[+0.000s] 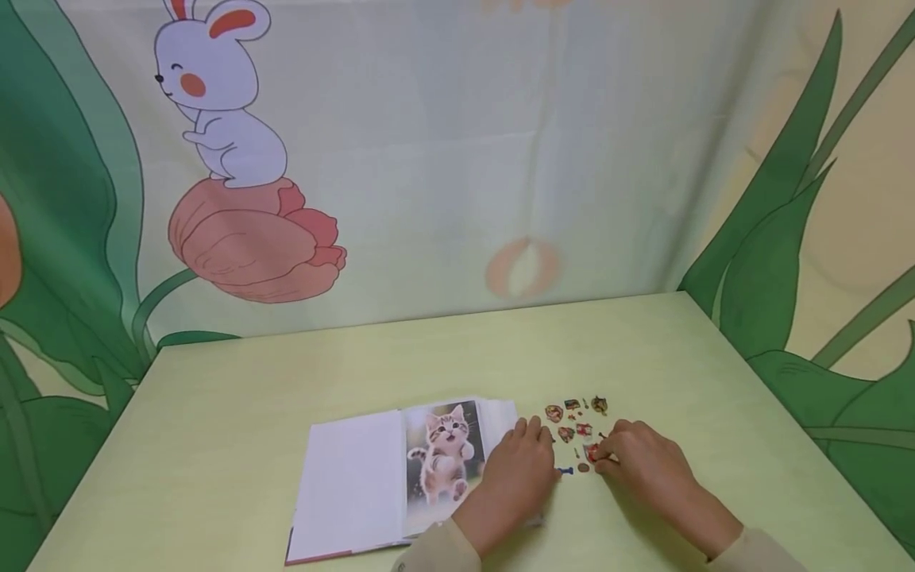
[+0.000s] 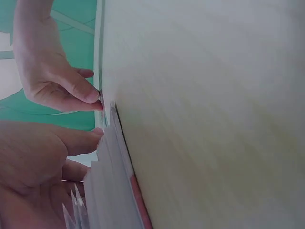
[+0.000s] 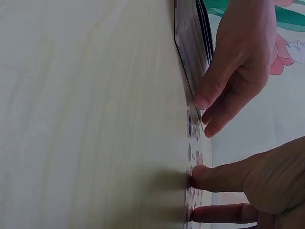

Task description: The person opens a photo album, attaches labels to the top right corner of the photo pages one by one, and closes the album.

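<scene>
An open photo album [image 1: 346,488] lies on the table, showing a blank left page and a kitten picture [image 1: 445,457]. My left hand [image 1: 511,477] rests over the album's right edge, its fingers extended and its thumb beside a sheet of small stickers [image 1: 566,434]. Loose page edges [image 2: 112,176] show beside that hand in the left wrist view. My right hand [image 1: 646,465] reaches onto the sheet at a red sticker [image 1: 591,452]. In the right wrist view its thumb and a finger touch the sheet a little apart. Whether they pinch the sticker is hidden.
A pale yellow-green table [image 1: 236,413] bears the album and stickers. Behind it hangs a curtain [image 1: 429,159] printed with a rabbit and flowers. Green leaf prints [image 1: 768,262] flank the table on both sides.
</scene>
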`<state>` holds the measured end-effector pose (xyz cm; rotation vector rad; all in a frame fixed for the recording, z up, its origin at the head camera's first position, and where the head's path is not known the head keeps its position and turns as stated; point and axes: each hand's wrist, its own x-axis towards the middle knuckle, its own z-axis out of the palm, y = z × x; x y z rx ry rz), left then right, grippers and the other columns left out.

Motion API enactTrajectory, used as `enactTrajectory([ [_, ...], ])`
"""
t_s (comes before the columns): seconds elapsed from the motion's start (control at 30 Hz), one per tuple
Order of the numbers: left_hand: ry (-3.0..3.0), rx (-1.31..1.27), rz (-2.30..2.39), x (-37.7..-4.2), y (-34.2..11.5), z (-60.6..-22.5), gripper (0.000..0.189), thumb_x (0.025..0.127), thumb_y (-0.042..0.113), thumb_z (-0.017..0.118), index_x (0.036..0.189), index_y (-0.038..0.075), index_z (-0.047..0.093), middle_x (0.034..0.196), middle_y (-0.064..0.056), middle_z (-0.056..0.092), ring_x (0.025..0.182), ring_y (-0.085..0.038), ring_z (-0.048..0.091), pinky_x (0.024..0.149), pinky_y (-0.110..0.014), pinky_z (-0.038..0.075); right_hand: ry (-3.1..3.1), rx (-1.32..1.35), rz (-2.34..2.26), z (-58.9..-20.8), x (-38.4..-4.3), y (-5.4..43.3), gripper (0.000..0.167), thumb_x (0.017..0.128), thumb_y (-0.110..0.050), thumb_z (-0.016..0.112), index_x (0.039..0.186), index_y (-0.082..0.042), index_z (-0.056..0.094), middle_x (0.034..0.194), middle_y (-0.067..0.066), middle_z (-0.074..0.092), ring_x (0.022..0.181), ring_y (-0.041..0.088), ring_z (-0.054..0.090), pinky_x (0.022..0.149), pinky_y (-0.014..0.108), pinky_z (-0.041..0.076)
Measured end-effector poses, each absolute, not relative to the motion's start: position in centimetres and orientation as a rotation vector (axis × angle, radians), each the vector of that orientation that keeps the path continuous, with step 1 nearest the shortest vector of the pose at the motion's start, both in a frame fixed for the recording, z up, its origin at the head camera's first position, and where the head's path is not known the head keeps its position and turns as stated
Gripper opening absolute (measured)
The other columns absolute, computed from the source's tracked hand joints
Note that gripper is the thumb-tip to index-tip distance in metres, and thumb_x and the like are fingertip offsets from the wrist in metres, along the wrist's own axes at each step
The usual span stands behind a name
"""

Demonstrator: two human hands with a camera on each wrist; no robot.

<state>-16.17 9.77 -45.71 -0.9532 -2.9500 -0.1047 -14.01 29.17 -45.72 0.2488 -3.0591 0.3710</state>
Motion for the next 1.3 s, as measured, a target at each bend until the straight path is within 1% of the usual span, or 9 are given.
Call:
enactTrajectory([
  [0.2,-2.931,-0.97,-0.032,-16.2,10.1,-45.9,0.056,0.094,0.042,0.074,0.131,0.001,0.067,0.139,-0.01,0.059,0.126,-0.027,0.057,0.106,-0.033,0.048,-3.058,0.253,0.375,-45.7,-13.7,29.1,0.007,0.08,-0.017,0.089,0.082,-0.02,0.082,0.079,-0.008,0.061,0.072,0.012,0.053,0.057,0.033,0.049],
  [0.33,-2.916,-0.975,0.024,-16.2,10.3,-45.8,0.051,0.094,0.044,0.074,0.124,0.004,0.071,0.123,-0.007,0.061,0.11,-0.022,0.056,0.096,-0.03,0.049,-3.055,0.26,0.369,-45.6,-13.6,29.1,0.007,0.079,-0.017,0.089,0.082,-0.019,0.083,0.079,-0.007,0.061,0.072,0.012,0.054,0.057,0.033,0.047],
  [0.47,-2.928,-0.967,0.028,-16.2,10.4,-45.7,0.049,0.094,0.045,0.073,0.121,0.004,0.071,0.114,-0.006,0.06,0.108,-0.022,0.057,0.095,-0.03,0.049,-3.051,0.287,0.355,-45.4,-13.8,29.1,0.007,0.08,-0.016,0.089,0.083,-0.017,0.083,0.077,-0.007,0.062,0.07,0.012,0.054,0.057,0.034,0.046],
  [0.63,-2.91,-0.965,0.051,-16.2,10.5,-45.7,0.048,0.094,0.046,0.073,0.12,0.005,0.072,0.112,-0.005,0.06,0.107,-0.022,0.057,0.095,-0.029,0.05,-3.053,0.277,0.363,-45.0,-14.6,29.2,0.004,0.083,-0.017,0.086,0.083,-0.015,0.082,0.075,-0.006,0.063,0.07,0.014,0.057,0.059,0.036,0.048],
  [0.77,-2.92,-0.969,0.052,-16.1,10.5,-45.7,0.05,0.095,0.045,0.073,0.124,0.004,0.071,0.12,-0.007,0.061,0.113,-0.024,0.058,0.1,-0.031,0.049,-3.036,0.244,0.419,-45.0,-16.0,28.8,0.008,0.086,-0.015,0.084,0.092,-0.01,0.081,0.086,0.001,0.069,0.082,0.021,0.064,0.067,0.041,0.055],
  [0.9,-2.93,-0.978,0.074,-16.1,10.6,-45.7,0.051,0.096,0.045,0.07,0.127,0.003,0.07,0.128,-0.009,0.061,0.12,-0.025,0.057,0.104,-0.032,0.048,-3.008,0.301,0.44,-45.4,-17.7,28.3,0.02,0.089,-0.01,0.08,0.107,-0.002,0.078,0.101,0.008,0.07,0.094,0.027,0.065,0.071,0.042,0.057],
  [1.0,-2.902,-0.981,0.116,-16.0,10.7,-45.8,0.05,0.096,0.047,0.07,0.124,0.004,0.071,0.125,-0.008,0.062,0.115,-0.023,0.057,0.101,-0.03,0.049,-2.97,0.421,0.427,-45.9,-18.8,27.8,0.025,0.09,-0.007,0.079,0.113,0.002,0.075,0.106,0.011,0.068,0.1,0.03,0.064,0.077,0.043,0.058],
  [1.1,-2.87,-0.975,0.141,-16.0,10.8,-45.8,0.05,0.095,0.048,0.07,0.12,0.005,0.073,0.122,-0.007,0.063,0.108,-0.022,0.056,0.095,-0.029,0.05,-2.906,0.571,0.421,-46.5,-19.7,27.6,0.022,0.089,-0.003,0.08,0.111,0.001,0.075,0.108,0.012,0.068,0.104,0.031,0.063,0.086,0.044,0.057],
  [1.3,-2.863,-0.964,0.117,-15.9,10.8,-45.8,0.05,0.094,0.046,0.073,0.115,0.001,0.073,0.114,-0.008,0.063,0.104,-0.02,0.055,0.086,-0.025,0.053,-2.832,0.774,0.441,-47.4,-20.8,27.3,0.013,0.089,0.004,0.077,0.096,-0.007,0.074,0.102,0.008,0.067,0.097,0.027,0.061,0.08,0.038,0.057],
])
